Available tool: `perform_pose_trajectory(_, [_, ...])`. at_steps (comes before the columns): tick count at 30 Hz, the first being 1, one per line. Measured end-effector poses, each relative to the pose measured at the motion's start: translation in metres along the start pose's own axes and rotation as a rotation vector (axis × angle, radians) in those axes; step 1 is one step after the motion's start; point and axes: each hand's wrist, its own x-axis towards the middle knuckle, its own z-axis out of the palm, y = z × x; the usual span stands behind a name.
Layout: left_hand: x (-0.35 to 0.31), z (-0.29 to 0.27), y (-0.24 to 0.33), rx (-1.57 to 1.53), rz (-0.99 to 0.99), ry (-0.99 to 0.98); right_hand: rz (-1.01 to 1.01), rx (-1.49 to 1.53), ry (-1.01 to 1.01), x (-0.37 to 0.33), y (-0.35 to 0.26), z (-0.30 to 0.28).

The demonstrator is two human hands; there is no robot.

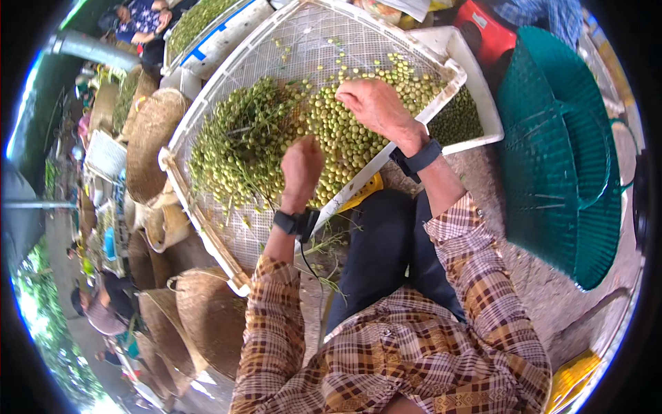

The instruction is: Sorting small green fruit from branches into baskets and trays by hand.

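Observation:
A shallow white mesh tray lies tilted in front of my knees. Loose round green berries spread over its right half, and a heap of berry sprigs, still on their stems, covers the left. My left hand is closed above the near edge of the sprigs, its fingertips turned away from view. Over the loose berries, my right hand has its fingers curled together. Whatever either hand pinches is hidden or too small to make out. Each wrist wears a dark band.
A white box of smaller dark green berries sits under the tray's right edge. Large green woven baskets stand on the right. Brown woven baskets crowd the left, with people farther off. A red plastic stool is at the back.

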Motion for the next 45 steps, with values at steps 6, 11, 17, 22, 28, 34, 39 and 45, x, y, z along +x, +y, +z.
perform_pose_trajectory(6, [0.019,-0.081,0.013,-0.782,-0.345,-0.129,0.054,0.372,-0.046,-0.005,0.001,0.018])
perform_pose_trajectory(11, [0.019,-0.101,0.011,-1.222,-0.455,-0.035,0.399,0.738,-0.306,0.003,-0.032,0.001])
perform_pose_trajectory(17, [0.018,-0.085,0.000,-1.504,-0.605,-0.054,0.446,0.795,-0.260,0.002,-0.033,0.005])
perform_pose_trajectory(22, [0.016,-0.084,0.009,-1.566,-0.609,0.109,0.114,0.579,-0.161,0.005,-0.038,0.002])
perform_pose_trajectory(28, [0.013,-0.086,0.018,-1.400,-0.494,0.230,0.017,0.355,-0.207,-0.004,-0.062,0.013])
perform_pose_trajectory(34, [0.006,-0.091,0.002,-1.497,-0.536,0.350,0.265,0.947,-0.320,0.003,-0.054,0.001])
perform_pose_trajectory(39, [0.008,-0.110,-0.008,-1.597,-0.489,0.362,0.468,1.199,-0.242,0.005,-0.044,-0.014])
perform_pose_trajectory(45, [0.004,-0.111,-0.012,-1.571,-0.434,0.312,0.565,1.142,-0.518,0.000,-0.055,0.005])
